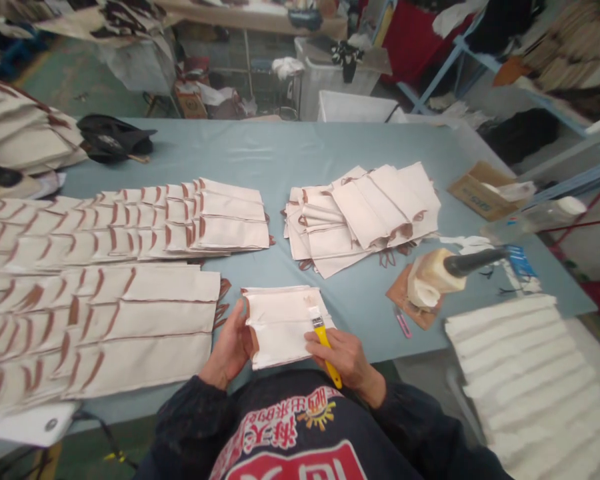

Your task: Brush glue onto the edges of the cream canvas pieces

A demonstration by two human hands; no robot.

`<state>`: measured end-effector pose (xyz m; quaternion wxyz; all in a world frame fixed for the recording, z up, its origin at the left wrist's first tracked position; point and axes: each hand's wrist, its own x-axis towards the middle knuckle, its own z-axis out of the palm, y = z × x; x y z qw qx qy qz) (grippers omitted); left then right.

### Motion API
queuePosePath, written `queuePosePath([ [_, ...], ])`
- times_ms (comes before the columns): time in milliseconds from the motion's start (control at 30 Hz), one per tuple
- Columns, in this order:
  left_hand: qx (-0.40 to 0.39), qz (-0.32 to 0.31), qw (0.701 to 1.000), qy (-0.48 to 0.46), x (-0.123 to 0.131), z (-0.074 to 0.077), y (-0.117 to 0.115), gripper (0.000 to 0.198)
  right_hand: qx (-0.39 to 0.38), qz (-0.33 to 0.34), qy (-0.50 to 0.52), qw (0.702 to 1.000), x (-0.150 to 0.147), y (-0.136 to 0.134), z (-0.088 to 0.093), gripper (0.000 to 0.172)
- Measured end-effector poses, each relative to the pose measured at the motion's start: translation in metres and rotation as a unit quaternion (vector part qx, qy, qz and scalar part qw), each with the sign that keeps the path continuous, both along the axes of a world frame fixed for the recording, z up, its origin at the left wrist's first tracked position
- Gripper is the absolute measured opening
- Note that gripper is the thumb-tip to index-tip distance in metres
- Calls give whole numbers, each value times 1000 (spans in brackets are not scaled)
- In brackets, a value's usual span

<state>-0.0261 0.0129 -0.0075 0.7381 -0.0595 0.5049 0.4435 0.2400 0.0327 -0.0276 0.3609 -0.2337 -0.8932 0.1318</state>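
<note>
Brushing across the fabric piece [280, 323] lying at the near edge of the table [280, 153], just right of the laid-out rows [130, 320]; right hand [347, 360] clenching the yellow brush [323, 337], bristles touching cloth; left hand [230, 347] gripping the piece's left edge; probably worth going light and even, pinning it flat.

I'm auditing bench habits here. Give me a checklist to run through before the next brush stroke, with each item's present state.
1. The left hand grips the cloth piece at its left edge: ok.
2. The right hand is closed on the brush: ok.
3. The bristles rest on the cloth piece: ok.
4. Anything loaded on the bristles: cannot tell.
5. The cloth piece lies on the table, apart from the laid-out rows: ok.
</note>
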Motion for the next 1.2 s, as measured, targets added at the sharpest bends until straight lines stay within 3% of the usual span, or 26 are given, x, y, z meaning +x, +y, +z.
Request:
queuePosePath([
  [167, -35, -10, 999, 33, -1, -17, 0, 36, -22, 14, 6, 1000, 8, -4, -7, 22],
  [300, -56, -21, 996, 64, 7, -30, -4, 39, -26, 13, 10, 1000, 17, -4, -12, 24],
  [400, -41, -24, 995, 89, 11, -32, -5, 39, -21, 19, 8, 1000, 20, -2, -12, 24],
  [533, 11, -21, 991, 135, 1, -22, -1, 38, -15, 32, 5, 999, 16, 3, -11, 22],
  [700, 80, -6, 980, 184, -37, -4, 1, 32, -19, 35, 18, 999, 6, 6, -11, 19],
  [900, 105, -11, 970, 217, -76, 7, -13, 28, -29, 8, 52, 998, -7, 11, -11, 21],
  [1033, 121, -7, 962, 243, -87, 16, -15, 31, -34, -6, 62, 998, -17, 14, -10, 17],
  [1200, 144, 12, 953, 266, -90, 23, 1, 36, -12, 6, 74, 997, -28, 22, -16, 17],
])
